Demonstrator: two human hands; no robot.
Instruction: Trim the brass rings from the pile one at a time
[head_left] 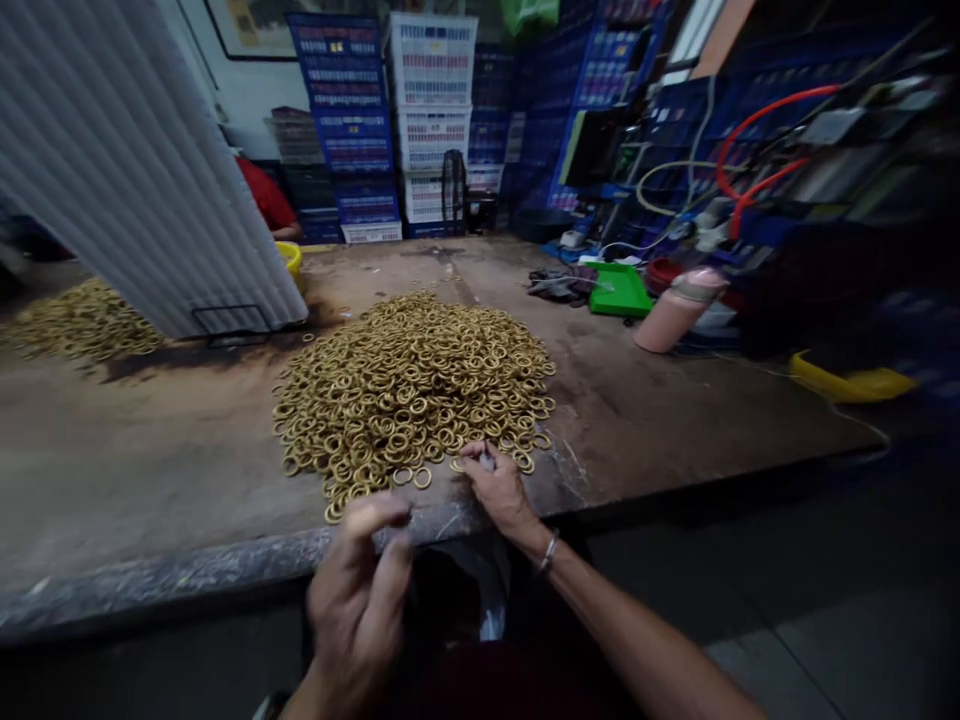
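A broad heap of brass-coloured rings (420,375) lies on the worn table (187,480) in front of me. My right hand (504,492) rests at the near edge of this heap, with its fingers closed on a small grey tool (487,461) that has a dark, thin tip. One ring lies close by its fingertips; I cannot tell whether they touch. Nearer to me, my left hand (360,590) is raised before the table's edge, smeared by motion. Its thumb and forefinger stand apart with nothing visible between them, and the other fingers are curled.
At the left a corrugated grey panel (157,180) stands upright, with a second ring pile (82,322) beside it. A person's red sleeve (266,195) shows behind. To the right are a green tray (619,290) and a pink bottle (679,312). Stacked crates (431,65) line the back.
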